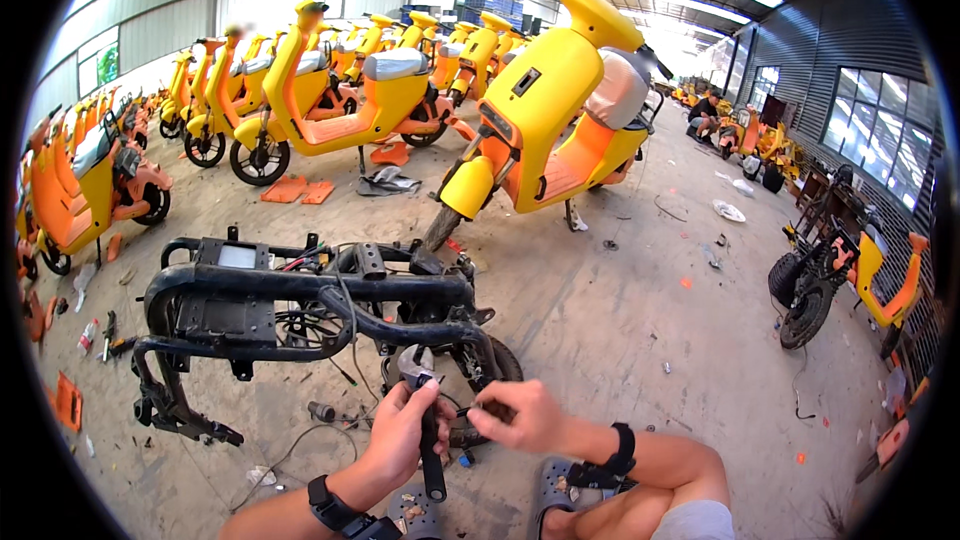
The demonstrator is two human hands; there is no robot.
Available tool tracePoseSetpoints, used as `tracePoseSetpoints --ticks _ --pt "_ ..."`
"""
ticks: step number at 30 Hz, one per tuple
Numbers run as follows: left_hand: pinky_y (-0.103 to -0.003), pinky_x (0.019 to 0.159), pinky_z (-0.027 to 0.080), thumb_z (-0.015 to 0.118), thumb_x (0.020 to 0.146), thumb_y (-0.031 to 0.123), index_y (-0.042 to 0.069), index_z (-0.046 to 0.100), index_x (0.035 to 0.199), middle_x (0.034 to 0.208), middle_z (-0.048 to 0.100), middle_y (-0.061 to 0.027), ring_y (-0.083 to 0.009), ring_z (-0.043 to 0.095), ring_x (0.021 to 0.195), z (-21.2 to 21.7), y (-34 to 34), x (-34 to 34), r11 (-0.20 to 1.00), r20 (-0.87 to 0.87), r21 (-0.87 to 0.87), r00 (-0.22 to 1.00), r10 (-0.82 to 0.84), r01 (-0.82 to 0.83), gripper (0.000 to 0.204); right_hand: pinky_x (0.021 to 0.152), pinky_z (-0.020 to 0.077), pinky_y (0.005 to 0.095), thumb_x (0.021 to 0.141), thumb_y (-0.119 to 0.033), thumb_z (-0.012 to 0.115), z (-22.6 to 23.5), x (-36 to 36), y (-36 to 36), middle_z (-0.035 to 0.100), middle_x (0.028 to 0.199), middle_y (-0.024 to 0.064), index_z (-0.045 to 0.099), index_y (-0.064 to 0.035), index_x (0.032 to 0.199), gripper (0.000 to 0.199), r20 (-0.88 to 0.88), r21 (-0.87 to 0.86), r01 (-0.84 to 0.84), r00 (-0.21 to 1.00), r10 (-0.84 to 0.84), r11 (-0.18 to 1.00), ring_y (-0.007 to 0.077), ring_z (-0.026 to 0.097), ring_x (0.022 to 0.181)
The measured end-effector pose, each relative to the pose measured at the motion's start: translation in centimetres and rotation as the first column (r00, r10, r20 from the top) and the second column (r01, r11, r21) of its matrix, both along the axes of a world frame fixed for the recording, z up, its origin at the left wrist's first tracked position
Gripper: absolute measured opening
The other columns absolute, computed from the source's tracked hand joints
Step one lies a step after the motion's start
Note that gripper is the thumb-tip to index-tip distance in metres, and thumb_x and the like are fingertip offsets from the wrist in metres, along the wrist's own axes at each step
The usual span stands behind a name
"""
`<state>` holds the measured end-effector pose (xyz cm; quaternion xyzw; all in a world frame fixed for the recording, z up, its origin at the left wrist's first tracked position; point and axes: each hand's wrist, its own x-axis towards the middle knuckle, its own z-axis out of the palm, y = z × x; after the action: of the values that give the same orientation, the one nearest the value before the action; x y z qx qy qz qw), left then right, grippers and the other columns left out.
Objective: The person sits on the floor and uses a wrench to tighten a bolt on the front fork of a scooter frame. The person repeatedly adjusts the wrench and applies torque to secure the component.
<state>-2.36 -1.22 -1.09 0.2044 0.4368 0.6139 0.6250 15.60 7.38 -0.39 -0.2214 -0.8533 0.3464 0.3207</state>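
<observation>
My left hand [400,430] is wrapped round an adjustable wrench [431,455], its silver jaw pointing up and its dark handle hanging below the fingers. To the right of it, my right hand [525,415] has its fingers curled together in a pinch, close to the left fingertips. What those fingers hold is too small and dark to name. Just beyond both hands lies a bare black scooter frame [270,285] on its side, with loose cables [305,325] inside it. A wheel [508,360] shows partly behind the frame's right end.
A yellow and orange scooter [545,90] stands right behind the frame, with rows of similar scooters [330,125] at the left. Orange panels [285,189], a bottle [88,335] and cables litter the concrete floor. A partly stripped scooter [875,280] stands at right; a person [705,115] crouches far off.
</observation>
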Motion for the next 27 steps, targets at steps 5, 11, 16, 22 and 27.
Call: tracePoseSetpoints --ticks 5,11,16,22,27 --pt "-0.026 0.044 0.045 0.07 0.088 0.017 0.003 0.045 0.099 0.076 0.061 -0.0077 -0.0123 0.058 0.055 0.1 0.1 0.5 0.996 -0.048 -0.005 0.995 -0.086 0.086 0.031 0.05 0.0465 0.0292 0.083 -0.024 0.072 -1.2 0.5 -0.3 0.061 0.064 0.0075 0.065 -0.0024 0.084 0.023 0.058 0.049 -0.095 0.994 0.092 0.994 0.0167 0.058 0.052" --pt "-0.024 0.044 0.046 0.078 0.079 0.009 -0.001 0.046 0.1 0.075 0.062 -0.0067 -0.0108 0.059 0.056 0.7 -0.1 1.1 0.996 -0.207 -0.019 0.974 -0.089 0.087 0.04 0.051 0.0472 0.0304 0.082 -0.025 0.072 -1.4 0.7 -0.1 0.06 0.065 0.0075 0.064 -0.003 0.084 0.023 0.08 0.119 -0.102 0.992 0.093 0.988 0.0199 0.059 0.053" --pt "-0.024 0.043 0.045 0.079 0.077 0.005 -0.002 0.049 0.093 0.074 0.062 -0.008 -0.0112 0.059 0.054 0.0 0.0 0.9 0.984 -0.278 -0.065 0.944 -0.18 0.168 0.035 0.051 0.0484 0.0306 0.079 -0.023 0.074 -2.4 0.8 0.1 0.061 0.067 0.0075 0.064 -0.0039 0.084 0.022 0.036 0.18 -0.089 0.996 0.084 0.98 0.0204 0.061 0.055" --pt "-0.024 0.043 0.044 0.079 0.076 0.005 -0.002 0.05 0.093 0.073 0.06 -0.0067 -0.0104 0.056 0.052 -0.1 -0.1 1.0 0.992 -0.312 -0.049 0.941 -0.129 0.12 0.034 0.051 0.0486 0.0299 0.078 -0.022 0.076 -2.5 0.6 0.1 0.062 0.069 0.0067 0.064 -0.0044 0.086 0.023 0.016 0.222 -0.056 0.998 0.054 0.973 0.0192 0.061 0.056" --pt "-0.023 0.043 0.044 0.081 0.076 0.009 -0.001 0.05 0.093 0.072 0.059 -0.0051 -0.0097 0.055 0.052 0.4 -0.1 0.9 0.996 -0.288 -0.042 0.954 -0.087 0.079 0.036 0.058 0.0514 0.0307 0.077 -0.022 0.075 -1.7 0.5 -0.3 0.065 0.078 0.0084 0.064 -0.0049 0.097 0.028 0.004 0.111 -0.061 0.998 0.061 0.992 0.0212 0.065 0.065"
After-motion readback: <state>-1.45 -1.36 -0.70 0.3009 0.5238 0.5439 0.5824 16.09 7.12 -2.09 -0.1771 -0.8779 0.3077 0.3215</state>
